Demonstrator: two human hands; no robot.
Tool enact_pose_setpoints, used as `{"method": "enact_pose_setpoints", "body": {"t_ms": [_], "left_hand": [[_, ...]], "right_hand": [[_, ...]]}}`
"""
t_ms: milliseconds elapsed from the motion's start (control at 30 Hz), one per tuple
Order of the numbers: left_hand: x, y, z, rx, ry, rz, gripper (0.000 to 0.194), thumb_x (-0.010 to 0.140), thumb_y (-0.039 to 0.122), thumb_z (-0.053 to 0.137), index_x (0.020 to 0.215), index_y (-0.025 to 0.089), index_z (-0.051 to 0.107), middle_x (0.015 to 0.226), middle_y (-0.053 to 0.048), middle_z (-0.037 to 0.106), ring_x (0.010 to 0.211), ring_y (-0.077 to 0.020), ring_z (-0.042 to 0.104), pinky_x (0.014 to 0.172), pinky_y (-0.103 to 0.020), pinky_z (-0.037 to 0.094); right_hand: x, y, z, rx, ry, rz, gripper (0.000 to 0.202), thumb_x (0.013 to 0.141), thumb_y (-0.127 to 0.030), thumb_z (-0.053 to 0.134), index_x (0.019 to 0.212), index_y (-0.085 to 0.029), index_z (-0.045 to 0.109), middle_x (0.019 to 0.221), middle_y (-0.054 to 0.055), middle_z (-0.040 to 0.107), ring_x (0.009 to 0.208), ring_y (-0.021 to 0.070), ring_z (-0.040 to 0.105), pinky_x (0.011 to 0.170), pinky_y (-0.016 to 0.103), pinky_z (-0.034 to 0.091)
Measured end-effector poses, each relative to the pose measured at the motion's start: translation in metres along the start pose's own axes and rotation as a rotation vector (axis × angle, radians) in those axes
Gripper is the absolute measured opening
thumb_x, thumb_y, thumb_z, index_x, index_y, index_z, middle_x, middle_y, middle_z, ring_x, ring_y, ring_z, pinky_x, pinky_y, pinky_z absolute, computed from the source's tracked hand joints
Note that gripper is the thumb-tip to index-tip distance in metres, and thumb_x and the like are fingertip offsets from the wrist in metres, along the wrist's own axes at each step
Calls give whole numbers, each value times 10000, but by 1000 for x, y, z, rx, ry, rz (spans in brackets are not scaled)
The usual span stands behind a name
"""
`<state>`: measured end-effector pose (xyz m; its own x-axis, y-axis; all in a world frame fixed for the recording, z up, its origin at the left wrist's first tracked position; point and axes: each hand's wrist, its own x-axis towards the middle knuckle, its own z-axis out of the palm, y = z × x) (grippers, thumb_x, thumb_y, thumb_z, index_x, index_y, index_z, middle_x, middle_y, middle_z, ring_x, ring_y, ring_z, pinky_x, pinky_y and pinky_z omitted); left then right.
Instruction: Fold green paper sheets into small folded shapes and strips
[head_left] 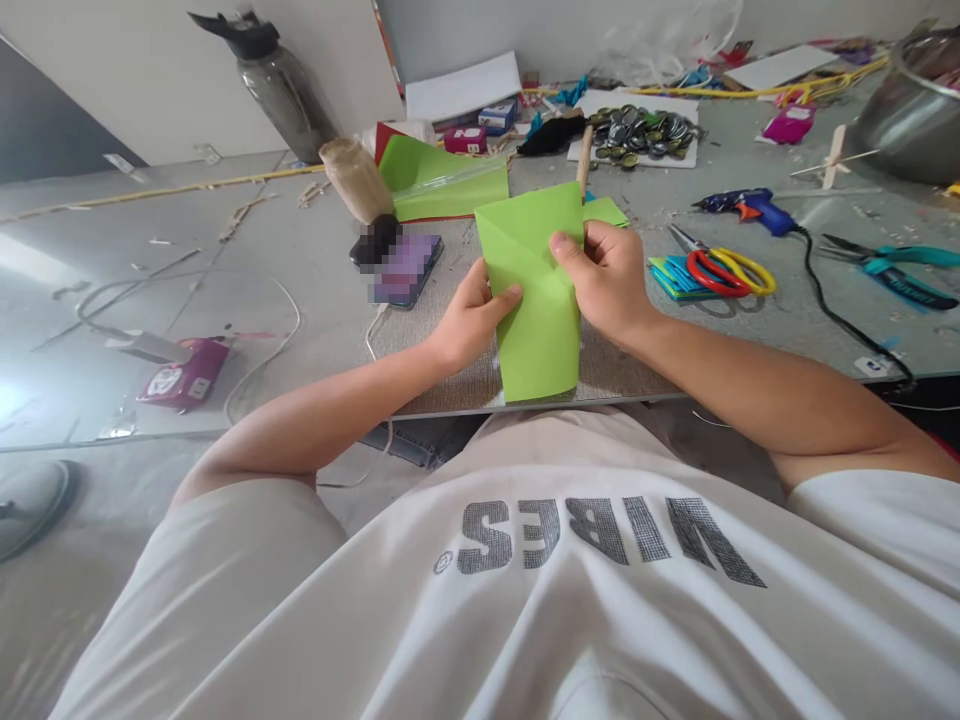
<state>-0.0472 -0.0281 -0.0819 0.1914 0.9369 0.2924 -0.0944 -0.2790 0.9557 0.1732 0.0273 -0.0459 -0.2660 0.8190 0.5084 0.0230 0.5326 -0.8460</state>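
Left hand [472, 318] and right hand [611, 280]: clamped, thumbs uppermost, on opposite sides of my creased green paper [538, 345] | paper: before my shirt [360, 600], over the table's [712, 350] near edge | scissors [724, 268]: beside my right hand

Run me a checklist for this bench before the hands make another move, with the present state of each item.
1. Left hand has hold of the green paper: ok, at its left edge.
2. Right hand has hold of it too: ok, upper right, thumb on the near face.
3. Paper free of creases: not ok, slanting creases show on its upper part.
4. Red-and-yellow-handled scissors apart from the hands: ok, lying to the right of the right hand.
5. Blue hot glue gun apart from the hands: ok, on the tabletop beyond the scissors.
6. Glue gun cold: cannot tell, nothing visible shows its heat.
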Motion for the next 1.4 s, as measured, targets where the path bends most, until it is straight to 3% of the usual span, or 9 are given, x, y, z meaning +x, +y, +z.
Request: {"method": "enact_pose_setpoints", "body": {"t_ms": [233,367,500,767,933,1067,1267,1400], "left_hand": [[-1,6,5,-44,35,-81,760,953,860,1006,1307,270,684,1323,-107,940,1364,-432,910,1125,-579,812],[1,0,4,-3,72,2,819,914,973,982,1244,285,685,1224,-84,938,1166,-373,948,965,-504,834],[3,-13,5,34,88,104,812,933,998,950,1263,306,684,1132,-58,906,947,-305,936,797,-448,817],[2,-17,7,30,69,113,793,974,989,915,1311,304,700,1184,-82,898,1110,-341,933,884,-464,821],[2,-9,12,30,33,118,786,1008,1029,840,1231,280,754,1065,-65,912,975,-319,942,815,-427,811],[1,-8,13,38,52,137,797,992,1029,859,1245,280,760,1098,-62,922,1013,-321,946,861,-444,823],[1,-8,10,73,64,117,796,994,1055,824,1107,269,766,979,-54,885,831,-258,878,695,-358,741],[3,-9,6,137,151,187,787,1013,1052,803,1066,268,760,952,-42,856,789,-227,827,646,-327,685]], "right_hand": [[0,0,5,123,-59,32,799,923,-973,927,798,-285,542,851,21,581,838,203,593,706,339,560],[-3,0,8,244,-69,119,660,794,-790,1093,987,-269,738,992,52,787,1001,282,761,911,439,710],[-5,2,10,325,-70,229,583,758,-681,1134,1051,-291,816,1073,62,902,1106,348,851,1026,531,757],[-7,5,10,291,-44,196,577,813,-692,1118,1093,-270,842,1055,72,889,1098,337,859,966,500,750],[-9,3,13,283,4,165,605,777,-717,1153,1052,-261,867,1107,72,912,1043,308,846,910,466,745],[-10,2,16,276,9,168,666,736,-767,1162,1036,-260,851,1144,83,916,1050,306,843,912,463,748],[-10,3,17,278,3,202,683,757,-818,1128,1021,-256,844,1051,71,886,1000,293,830,868,437,732],[-8,7,15,263,-15,197,707,827,-922,1040,921,-268,788,993,48,858,957,269,814,827,408,709]]}}
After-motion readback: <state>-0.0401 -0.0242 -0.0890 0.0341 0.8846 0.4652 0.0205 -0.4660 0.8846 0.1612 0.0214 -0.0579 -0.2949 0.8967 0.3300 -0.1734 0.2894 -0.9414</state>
